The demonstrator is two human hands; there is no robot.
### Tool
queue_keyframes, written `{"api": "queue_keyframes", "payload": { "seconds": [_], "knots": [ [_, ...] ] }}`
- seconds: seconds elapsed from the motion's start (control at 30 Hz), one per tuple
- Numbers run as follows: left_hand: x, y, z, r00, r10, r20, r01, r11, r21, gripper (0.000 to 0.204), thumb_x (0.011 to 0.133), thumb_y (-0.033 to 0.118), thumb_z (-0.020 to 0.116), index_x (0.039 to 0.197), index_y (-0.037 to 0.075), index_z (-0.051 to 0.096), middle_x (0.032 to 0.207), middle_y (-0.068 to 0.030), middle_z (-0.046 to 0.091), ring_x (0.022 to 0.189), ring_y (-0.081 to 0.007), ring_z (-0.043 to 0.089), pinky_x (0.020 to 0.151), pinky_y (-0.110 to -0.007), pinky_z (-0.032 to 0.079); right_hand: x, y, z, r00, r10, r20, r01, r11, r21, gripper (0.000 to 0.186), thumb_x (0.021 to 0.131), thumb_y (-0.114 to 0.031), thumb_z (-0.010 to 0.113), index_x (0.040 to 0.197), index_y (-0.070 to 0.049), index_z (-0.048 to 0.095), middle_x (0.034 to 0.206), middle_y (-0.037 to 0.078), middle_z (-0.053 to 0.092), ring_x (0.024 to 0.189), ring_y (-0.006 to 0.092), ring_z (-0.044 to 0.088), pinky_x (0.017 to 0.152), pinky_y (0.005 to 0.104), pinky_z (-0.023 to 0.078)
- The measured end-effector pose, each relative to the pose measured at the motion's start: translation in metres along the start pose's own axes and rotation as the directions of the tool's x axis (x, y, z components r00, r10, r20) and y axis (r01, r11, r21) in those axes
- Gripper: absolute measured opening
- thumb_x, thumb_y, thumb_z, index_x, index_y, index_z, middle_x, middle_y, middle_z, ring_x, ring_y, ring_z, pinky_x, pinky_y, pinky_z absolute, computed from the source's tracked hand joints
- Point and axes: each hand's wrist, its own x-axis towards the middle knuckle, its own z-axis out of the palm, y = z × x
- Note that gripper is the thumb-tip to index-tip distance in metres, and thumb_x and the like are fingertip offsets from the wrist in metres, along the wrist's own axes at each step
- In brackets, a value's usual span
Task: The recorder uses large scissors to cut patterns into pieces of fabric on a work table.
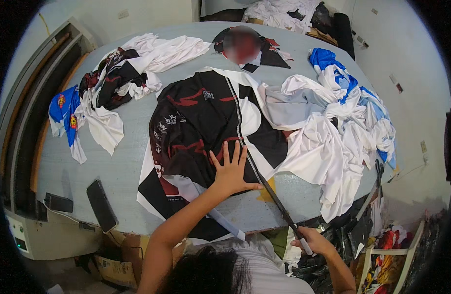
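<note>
We're looking from up on my head, through the left one of two side-by-side fisheye lenses, pitched steeply down and facing forward over the bench! Closest of all, crowding the lower edge, come my loose dark hair (201,272) and my white cloth top (267,274). Farther off, my bare left hand (232,171) sits near mid-picture, my right hand (311,240) lower right, so left is truly my left. The broad blue-grey bench (120,176) fits nearly whole, edges bowed, a pale smooth wall (154,14) standing beyond, black curving round the corners.
</note>
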Motion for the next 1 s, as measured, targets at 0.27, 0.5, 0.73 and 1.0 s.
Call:
{"api": "queue_keyframes", "payload": {
  "seconds": [0.27, 0.5, 0.73, 1.0],
  "knots": [
    [-0.001, -0.001, 0.004, 0.997, 0.006, -0.078, -0.006, 1.0, 0.001, 0.124, 0.049, 0.084, 0.049, 0.138, 0.002, 0.021, 0.145, -0.0205, 0.009, 0.132, -0.0441, -0.003, 0.089, -0.073, -0.006, 0.005, 0.004, -0.001, 1.0, 0.03, 0.004, -0.03, 0.998, -0.048, 0.042, 0.076, -0.035, 0.068, 0.072, 0.003, 0.051, 0.058, 0.009, 0.047, 0.055, 0.0149, 0.039, 0.05, 0.0326, 0.035],
    [-0.002, -0.001, 0.004, 0.996, 0.007, -0.084, -0.007, 1.0, 0.002, 0.122, 0.05, 0.083, 0.049, 0.137, 0.002, 0.022, 0.145, -0.0199, 0.009, 0.132, -0.0439, -0.003, 0.089, -0.073, -0.005, 0.003, 0.001, 0.002, 0.996, 0.087, 0.031, -0.089, 0.995, 0.047, 0.04, 0.079, -0.035, 0.066, 0.072, 0.002, 0.051, 0.055, 0.009, 0.047, 0.053, 0.0147, 0.043, 0.05, 0.0314, 0.038],
    [-0.002, -0.001, 0.004, 0.997, 0.01, -0.078, -0.011, 1.0, -0.015, 0.122, 0.05, 0.082, 0.05, 0.138, 0.002, 0.021, 0.145, -0.02, 0.009, 0.132, -0.044, -0.003, 0.089, -0.073, -0.005, 0.001, 0.0, 0.007, 0.995, 0.093, 0.046, -0.096, 0.993, 0.064, 0.04, 0.082, -0.038, 0.061, 0.077, 0.001, 0.052, 0.056, 0.008, 0.049, 0.054, 0.0133, 0.047, 0.051, 0.0302, 0.039],
    [-0.001, -0.001, 0.001, 1.0, -0.001, -0.02, 0.0, 1.0, -0.011, 0.124, 0.051, 0.082, 0.051, 0.139, 0.002, 0.016, 0.145, -0.0217, 0.003, 0.132, -0.0438, -0.007, 0.088, -0.074, -0.005, 0.004, -0.012, 0.008, 0.989, 0.077, 0.129, -0.062, 0.992, -0.11, 0.052, 0.083, -0.047, 0.055, 0.087, 0.005, 0.052, 0.066, 0.015, 0.054, 0.062, 0.0217, 0.053, 0.059, 0.0335, 0.043]
  ]
}}
